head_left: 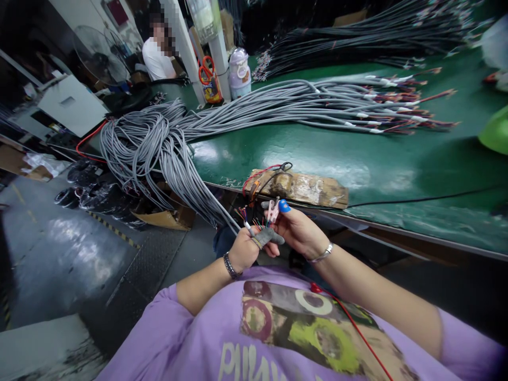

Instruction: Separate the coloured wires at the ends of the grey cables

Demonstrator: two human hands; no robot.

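My left hand (246, 247) is closed round the end of a grey cable (228, 217), whose thin coloured wires (254, 219) fan out above the fist. A grey cot covers one left finger. My right hand (296, 230) is closed on a small pink clip tool (273, 209) held right at the wire ends; its thumb wears a blue cot. Both hands hover close to my chest, just below the front edge of the green table (357, 159).
A large bundle of grey cables (166, 143) drapes off the table's left end. More cable bundles (357, 106) lie across the back. A worn wooden block (301, 188) sits at the front edge. A person in white (156, 55) sits far left, near a fan.
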